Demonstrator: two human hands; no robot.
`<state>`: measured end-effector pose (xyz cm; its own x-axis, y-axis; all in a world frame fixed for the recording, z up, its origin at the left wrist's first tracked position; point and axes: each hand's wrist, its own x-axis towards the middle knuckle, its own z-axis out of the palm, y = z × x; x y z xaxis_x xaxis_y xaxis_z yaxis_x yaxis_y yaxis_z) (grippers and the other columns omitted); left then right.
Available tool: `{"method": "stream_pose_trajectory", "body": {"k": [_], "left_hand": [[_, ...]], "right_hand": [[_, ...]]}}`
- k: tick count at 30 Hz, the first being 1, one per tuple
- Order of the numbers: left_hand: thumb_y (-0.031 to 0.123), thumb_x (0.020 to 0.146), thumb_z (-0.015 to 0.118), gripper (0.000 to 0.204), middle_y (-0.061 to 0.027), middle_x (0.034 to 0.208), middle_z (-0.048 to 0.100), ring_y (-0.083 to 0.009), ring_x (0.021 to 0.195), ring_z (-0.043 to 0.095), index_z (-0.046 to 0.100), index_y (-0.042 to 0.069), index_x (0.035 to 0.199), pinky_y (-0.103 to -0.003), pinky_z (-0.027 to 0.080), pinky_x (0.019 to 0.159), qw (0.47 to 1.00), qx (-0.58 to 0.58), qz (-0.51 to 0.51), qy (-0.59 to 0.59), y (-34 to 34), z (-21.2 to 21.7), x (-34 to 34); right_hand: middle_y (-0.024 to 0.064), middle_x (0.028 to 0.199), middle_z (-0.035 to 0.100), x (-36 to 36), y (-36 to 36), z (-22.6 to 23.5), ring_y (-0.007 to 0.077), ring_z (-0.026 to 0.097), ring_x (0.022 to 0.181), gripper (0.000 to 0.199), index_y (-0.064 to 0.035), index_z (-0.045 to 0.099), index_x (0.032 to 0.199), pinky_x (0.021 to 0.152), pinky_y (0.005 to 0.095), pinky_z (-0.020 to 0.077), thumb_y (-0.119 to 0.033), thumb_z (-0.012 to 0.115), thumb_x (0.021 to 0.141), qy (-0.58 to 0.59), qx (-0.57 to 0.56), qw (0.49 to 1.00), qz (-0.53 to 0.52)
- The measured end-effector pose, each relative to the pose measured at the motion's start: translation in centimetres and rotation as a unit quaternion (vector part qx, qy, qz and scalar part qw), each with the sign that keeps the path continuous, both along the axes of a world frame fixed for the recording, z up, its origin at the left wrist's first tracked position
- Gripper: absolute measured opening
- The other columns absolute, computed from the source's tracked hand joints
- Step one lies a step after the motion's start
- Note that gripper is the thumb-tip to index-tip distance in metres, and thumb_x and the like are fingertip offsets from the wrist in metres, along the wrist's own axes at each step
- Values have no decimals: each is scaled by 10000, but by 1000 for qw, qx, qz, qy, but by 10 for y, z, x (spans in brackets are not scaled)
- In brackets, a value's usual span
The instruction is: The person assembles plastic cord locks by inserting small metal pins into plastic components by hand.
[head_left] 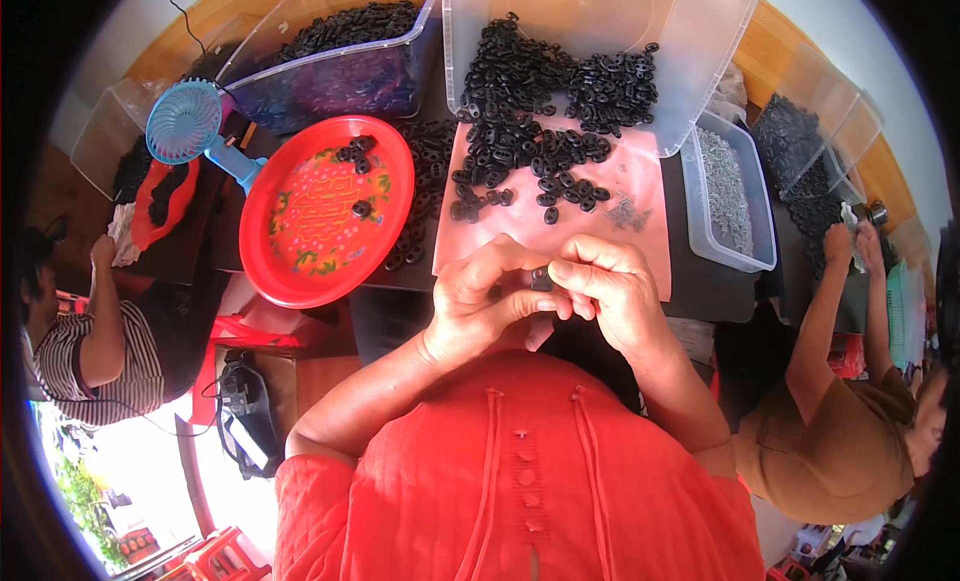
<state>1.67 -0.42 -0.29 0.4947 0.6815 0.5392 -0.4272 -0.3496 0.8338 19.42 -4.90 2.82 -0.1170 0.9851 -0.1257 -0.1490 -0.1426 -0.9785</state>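
My left hand (480, 296) and my right hand (610, 286) meet in front of my chest, pinching one small black plastic part (541, 278) between their fingertips. Just beyond them lies a pink sheet (640, 231) carrying a pile of black ring-shaped parts (525, 151) and a small heap of grey metal bits (627, 214). The pile spills out of a tipped clear plastic bin (690, 41). Left of my hands sits a red round tray (320, 216) with a few black parts on it.
A clear tub of black parts (340, 66) stands at the back left beside a blue handheld fan (185, 121). A box of grey metal pieces (735, 196) sits right. A person in a striped shirt (90, 351) works left, another in brown (840, 421) right.
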Motion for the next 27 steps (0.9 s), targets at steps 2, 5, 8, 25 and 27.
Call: {"method": "stream_pose_trajectory", "body": {"k": [2,5,8,25,27], "left_hand": [[-61,863,668,227,-108,897,654,-155,797,686,601,-39,1079,-255,555,610,1000,0,-2,-8,1,-2,0],[-66,864,662,228,-118,897,657,-163,792,685,598,-44,1081,-256,559,601,1000,-14,-12,-15,2,-1,-4],[-73,861,662,227,-126,894,658,-165,758,676,599,-49,1078,-257,554,556,998,-44,-28,-28,1,3,-7],[-91,819,697,218,-100,910,640,-184,832,680,618,-27,1012,-295,572,740,994,-78,-2,-72,4,-4,-13],[-95,813,702,225,-92,914,626,-181,843,681,613,-29,1009,-285,567,722,996,-68,3,-63,5,-5,-12]], "right_hand": [[-15,611,535,0,0,1,39,459,521,212,-42,619,816,468,199,309,-201,597,954,-2,4,1000,1],[16,658,577,-1,1,4,47,477,528,182,-9,616,826,473,183,327,-142,596,948,-11,6,1000,9],[17,660,580,-5,2,9,44,457,533,182,-10,622,830,481,182,327,-144,594,950,-38,3,999,13],[10,676,588,-21,2,18,36,436,549,162,-14,633,848,494,179,318,-140,609,946,-91,60,994,-11],[8,675,586,-22,4,15,36,437,549,154,-15,633,851,493,180,318,-137,614,944,-90,63,994,-15]]}}
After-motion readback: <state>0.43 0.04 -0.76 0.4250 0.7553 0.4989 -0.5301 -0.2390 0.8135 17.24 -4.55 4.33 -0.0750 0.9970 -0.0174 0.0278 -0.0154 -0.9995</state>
